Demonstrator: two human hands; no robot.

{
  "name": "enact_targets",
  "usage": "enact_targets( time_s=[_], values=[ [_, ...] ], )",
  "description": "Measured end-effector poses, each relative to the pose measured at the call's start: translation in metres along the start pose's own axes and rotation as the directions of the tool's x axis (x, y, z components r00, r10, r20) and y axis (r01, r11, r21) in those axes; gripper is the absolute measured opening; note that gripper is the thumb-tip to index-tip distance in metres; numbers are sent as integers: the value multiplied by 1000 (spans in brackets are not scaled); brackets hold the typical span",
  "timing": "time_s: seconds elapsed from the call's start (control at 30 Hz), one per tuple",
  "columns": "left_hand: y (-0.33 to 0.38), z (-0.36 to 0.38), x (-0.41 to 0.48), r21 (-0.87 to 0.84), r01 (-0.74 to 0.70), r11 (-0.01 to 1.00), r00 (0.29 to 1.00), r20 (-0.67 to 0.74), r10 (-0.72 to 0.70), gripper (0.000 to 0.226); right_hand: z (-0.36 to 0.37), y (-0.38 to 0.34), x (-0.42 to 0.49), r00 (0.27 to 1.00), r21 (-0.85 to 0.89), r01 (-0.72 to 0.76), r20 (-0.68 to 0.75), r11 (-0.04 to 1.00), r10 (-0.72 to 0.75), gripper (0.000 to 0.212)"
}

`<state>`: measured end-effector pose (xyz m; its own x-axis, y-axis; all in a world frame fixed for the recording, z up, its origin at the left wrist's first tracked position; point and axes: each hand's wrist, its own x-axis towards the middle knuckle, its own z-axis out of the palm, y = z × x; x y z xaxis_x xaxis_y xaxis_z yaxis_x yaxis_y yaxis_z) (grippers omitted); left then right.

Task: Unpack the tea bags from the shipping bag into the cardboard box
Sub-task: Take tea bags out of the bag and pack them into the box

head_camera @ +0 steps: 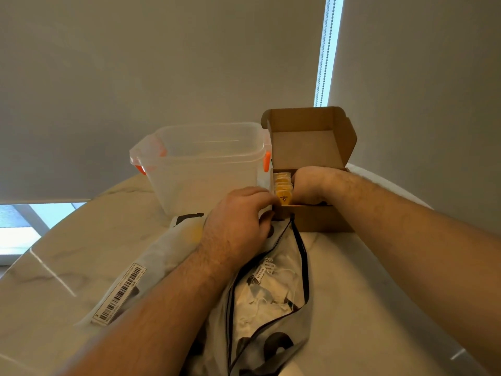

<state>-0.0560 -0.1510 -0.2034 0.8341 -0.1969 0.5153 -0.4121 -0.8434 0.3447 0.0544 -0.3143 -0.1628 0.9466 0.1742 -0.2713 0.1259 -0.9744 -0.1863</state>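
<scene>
While right hand [311,185] sits inside brown cardboard box [320,221], grip hidden, left hand [238,221] pinches its lower-left corner, likely steadying; yellow tea bags [283,183] rowed inside, more in grey zipped shipping bag [296,339], bottom centre.

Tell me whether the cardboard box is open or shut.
Open. The lid of the cardboard box stands up at the back, and yellow tea bags show inside.
</scene>
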Motion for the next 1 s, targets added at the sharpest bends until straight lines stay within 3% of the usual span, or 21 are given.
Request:
enact_targets(
  time_s=[0.53, 0.77, 0.87, 0.93, 1.0],
  values=[
    [-1, 4, 2, -10, 18, 1000, 1000, -5, -18, 24, 5, -3, 3, 998, 103, -24, -60, 994, 30, 40],
    [1, 0, 0, -28, 47, 998, 999, 21, -47, 27, -1, -3, -4, 998, 97, -33, -42, 995, 37, 33],
    [4, -4, -1, -30, 77, 997, 997, 26, -77, 27, -9, 2, -14, 997, 170, -46, -56, 984, 56, 23],
    [7, -7, -2, -24, 100, 995, 995, 23, -100, 26, -12, 7, -24, 994, 247, -40, -91, 968, 65, 21],
    [10, -13, -3, -22, 121, 992, 993, 19, -120, 20, -12, 12, -36, 973, 327, 20, -225, 945, 57, 26]
  ],
)
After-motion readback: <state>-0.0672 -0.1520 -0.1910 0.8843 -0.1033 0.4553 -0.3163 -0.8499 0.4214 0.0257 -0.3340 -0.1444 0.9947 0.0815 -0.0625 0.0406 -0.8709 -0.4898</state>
